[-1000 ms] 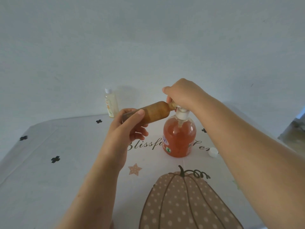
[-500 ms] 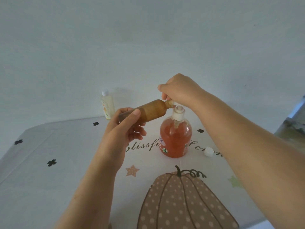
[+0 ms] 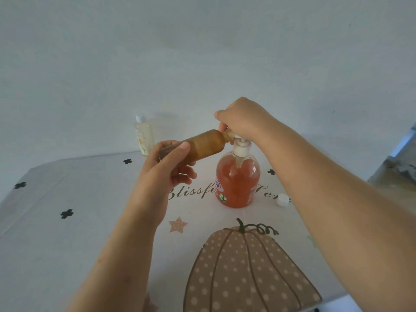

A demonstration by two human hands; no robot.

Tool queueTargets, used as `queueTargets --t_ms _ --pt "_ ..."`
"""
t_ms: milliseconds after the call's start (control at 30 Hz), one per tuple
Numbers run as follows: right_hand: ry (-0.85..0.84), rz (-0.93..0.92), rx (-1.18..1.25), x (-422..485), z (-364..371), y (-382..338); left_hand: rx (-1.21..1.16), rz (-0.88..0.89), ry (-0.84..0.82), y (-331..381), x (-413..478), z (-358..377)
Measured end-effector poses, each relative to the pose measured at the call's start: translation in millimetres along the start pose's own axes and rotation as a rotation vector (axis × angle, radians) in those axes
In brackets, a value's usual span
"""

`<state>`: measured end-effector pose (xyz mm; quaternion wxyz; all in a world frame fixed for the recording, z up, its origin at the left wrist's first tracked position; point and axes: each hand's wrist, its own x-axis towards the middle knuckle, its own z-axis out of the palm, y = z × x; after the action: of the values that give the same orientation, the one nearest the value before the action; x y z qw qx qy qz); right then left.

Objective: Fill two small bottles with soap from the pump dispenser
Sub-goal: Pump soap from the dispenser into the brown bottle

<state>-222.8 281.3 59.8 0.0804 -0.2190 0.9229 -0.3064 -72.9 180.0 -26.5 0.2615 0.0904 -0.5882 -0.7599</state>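
A clear pump dispenser (image 3: 238, 183) of orange soap stands in the middle of the table. My right hand (image 3: 242, 118) curls over its white pump head from above. My left hand (image 3: 166, 167) grips a small brown bottle (image 3: 203, 144) that lies nearly on its side, its mouth against the pump spout under my right fingers. A second small bottle (image 3: 143, 135) with pale yellow liquid and a white cap stands at the back left by the wall. A loose white cap (image 3: 282, 200) lies right of the dispenser.
A white cloth (image 3: 67, 244) with a pumpkin print, black crosses and lettering covers the table. A plain wall rises right behind the table. The table's right edge drops off near my right forearm.
The pump head has risen between one second ago and now, with my right hand still over it. The brown bottle stays at the spout in my left hand.
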Motion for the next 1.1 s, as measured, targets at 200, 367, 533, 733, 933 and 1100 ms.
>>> queueTargets --t_ms 200,367,533,733,933,1100 --pt "-0.006 -0.029 0.03 2 4 9 0.001 -0.008 0.029 -2 3 0" --pt "0.006 0.044 0.009 5 8 3 -0.006 -0.009 0.016 -1 1 1" --pt "0.029 0.024 0.013 4 3 3 -0.025 -0.015 0.007 1 -1 2" --pt "0.063 -0.046 -0.089 0 -6 -4 -0.042 -0.015 -0.012 4 -3 3" --pt "-0.02 0.024 -0.061 -7 -6 -10 -0.05 -0.026 -0.002 4 -3 4" --pt "-0.003 0.034 -0.034 -6 -4 -9 -0.036 -0.032 -0.004 3 -2 3"
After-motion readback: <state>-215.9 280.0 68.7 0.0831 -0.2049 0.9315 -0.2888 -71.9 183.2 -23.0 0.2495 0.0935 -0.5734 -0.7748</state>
